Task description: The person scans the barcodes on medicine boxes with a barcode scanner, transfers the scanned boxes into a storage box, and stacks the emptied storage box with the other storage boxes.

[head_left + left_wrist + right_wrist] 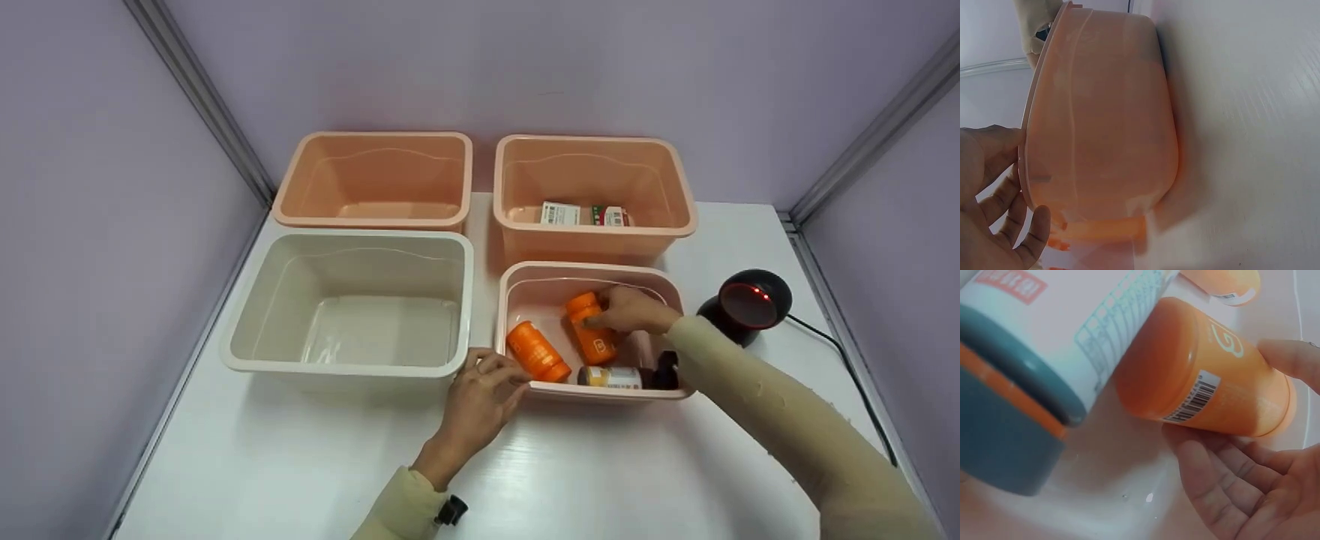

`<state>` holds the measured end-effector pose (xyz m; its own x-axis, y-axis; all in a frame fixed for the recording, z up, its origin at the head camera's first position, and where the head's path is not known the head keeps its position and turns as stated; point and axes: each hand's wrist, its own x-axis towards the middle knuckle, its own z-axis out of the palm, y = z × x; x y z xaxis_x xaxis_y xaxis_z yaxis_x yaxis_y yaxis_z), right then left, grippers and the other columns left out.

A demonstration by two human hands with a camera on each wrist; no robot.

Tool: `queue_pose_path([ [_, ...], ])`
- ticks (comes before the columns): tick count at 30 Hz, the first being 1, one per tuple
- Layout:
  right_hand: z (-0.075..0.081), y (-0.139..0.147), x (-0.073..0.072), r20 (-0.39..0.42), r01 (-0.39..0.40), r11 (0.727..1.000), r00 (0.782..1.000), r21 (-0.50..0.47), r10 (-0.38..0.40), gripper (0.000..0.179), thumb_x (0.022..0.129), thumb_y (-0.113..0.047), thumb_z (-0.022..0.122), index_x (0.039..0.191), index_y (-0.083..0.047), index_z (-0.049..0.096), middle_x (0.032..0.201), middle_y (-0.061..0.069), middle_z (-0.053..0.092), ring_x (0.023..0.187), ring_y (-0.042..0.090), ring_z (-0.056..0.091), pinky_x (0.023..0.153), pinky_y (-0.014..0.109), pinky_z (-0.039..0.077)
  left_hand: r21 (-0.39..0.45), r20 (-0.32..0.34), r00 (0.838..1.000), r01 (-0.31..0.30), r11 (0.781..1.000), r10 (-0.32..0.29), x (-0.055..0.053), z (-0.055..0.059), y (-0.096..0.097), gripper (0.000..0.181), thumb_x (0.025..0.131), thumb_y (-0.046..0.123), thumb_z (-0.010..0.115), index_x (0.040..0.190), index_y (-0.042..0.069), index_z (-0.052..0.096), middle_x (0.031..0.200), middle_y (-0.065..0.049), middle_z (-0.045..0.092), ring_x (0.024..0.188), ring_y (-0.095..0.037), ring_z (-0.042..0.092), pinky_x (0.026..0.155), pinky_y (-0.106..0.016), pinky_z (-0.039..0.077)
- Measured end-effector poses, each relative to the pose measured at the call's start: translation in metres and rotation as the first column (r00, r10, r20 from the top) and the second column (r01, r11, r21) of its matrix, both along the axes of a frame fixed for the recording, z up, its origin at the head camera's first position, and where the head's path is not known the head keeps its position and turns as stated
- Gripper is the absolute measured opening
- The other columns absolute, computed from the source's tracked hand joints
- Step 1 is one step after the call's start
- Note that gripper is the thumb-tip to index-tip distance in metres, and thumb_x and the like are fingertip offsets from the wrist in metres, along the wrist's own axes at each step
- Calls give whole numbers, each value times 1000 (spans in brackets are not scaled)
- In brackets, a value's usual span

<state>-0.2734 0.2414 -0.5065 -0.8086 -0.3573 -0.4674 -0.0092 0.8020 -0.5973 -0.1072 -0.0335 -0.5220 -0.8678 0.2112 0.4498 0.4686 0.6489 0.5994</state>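
Observation:
My right hand [634,309] reaches into the front pink bin [592,270] and grips an orange bottle [598,341]. In the right wrist view the thumb lies on one side of this bottle [1207,377] and the fingers on the other; its barcode shows. A second orange bottle [537,352] lies tilted at the bin's left side. Along the front wall lies a dark-capped bottle with a white and yellow label [611,377], partly hidden by the rim. At the bin's front left corner, my left hand [480,397] holds the rim, with fingers on both sides in the left wrist view.
A white bin [345,369] stands to the left. Behind are two taller peach bins, the left one [375,223] and the right one [592,229], which contains small boxes [561,214]. A black scanner [754,300] with red lights and a cable stands at the right.

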Motion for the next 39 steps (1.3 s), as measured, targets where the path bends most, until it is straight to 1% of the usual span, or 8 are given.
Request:
queue_pose_path([
  [3,4,0,0,10,21,1000,1000,-15,-21,66,87,-37,74,142,-15,44,122,10,57,89,23,61,76,39,60,-7,-1,1000,-4,1000,4,0,0,0,8,87,25,78,94,22,78,98,10,69,105,-13,54,87,-35,50],
  [6,9,0,0,4,26,1000,1000,-17,-26,67,87,-38,75,142,-15,45,125,11,57,91,25,62,76,43,61,-8,1,1000,-5,1000,5,-1,1,0,8,88,26,78,95,23,78,98,10,69,106,-13,54,88,-35,50],
  [17,23,4,5,-42,20,996,999,-90,-24,65,86,-38,77,140,-17,47,122,9,60,87,26,60,69,37,57,-10,4,1000,-8,1000,8,-1,0,-1,9,88,26,77,95,22,78,99,9,69,106,-14,54,88,-36,51],
  [21,28,5,9,-91,-11,992,996,-127,-1,60,86,-33,77,138,-17,52,120,10,63,81,27,61,63,34,54,-9,15,1000,-11,1000,12,-1,-1,-1,9,87,27,78,95,23,78,99,10,69,106,-13,54,87,-36,51],
  [25,32,8,11,-136,-9,994,991,-105,-5,57,84,-39,78,133,-20,57,118,6,67,83,24,62,67,34,55,-17,16,1000,-17,1000,17,-1,-1,0,9,87,28,78,95,25,78,99,10,69,106,-12,54,85,-36,52],
  [28,35,10,11,-129,12,995,991,-97,-24,59,83,-46,78,132,-20,58,117,5,67,86,25,62,71,37,56,-18,17,1000,-17,1000,17,-1,0,0,9,87,28,78,95,24,78,99,10,69,106,-13,54,85,-36,51],
  [33,42,13,12,-71,35,990,996,-138,-46,58,85,-44,77,128,-10,58,113,11,65,86,28,61,66,31,55,-19,20,1000,-15,1000,15,-1,1,0,10,87,28,78,95,23,78,98,9,69,105,-13,54,85,-35,51],
  [39,53,19,14,-110,40,977,992,-210,-64,55,87,-38,77,127,-6,56,111,14,64,87,24,59,67,31,55,-19,10,1000,-7,1000,8,-1,0,0,9,87,27,78,95,22,78,98,9,69,105,-14,54,85,-35,52],
])
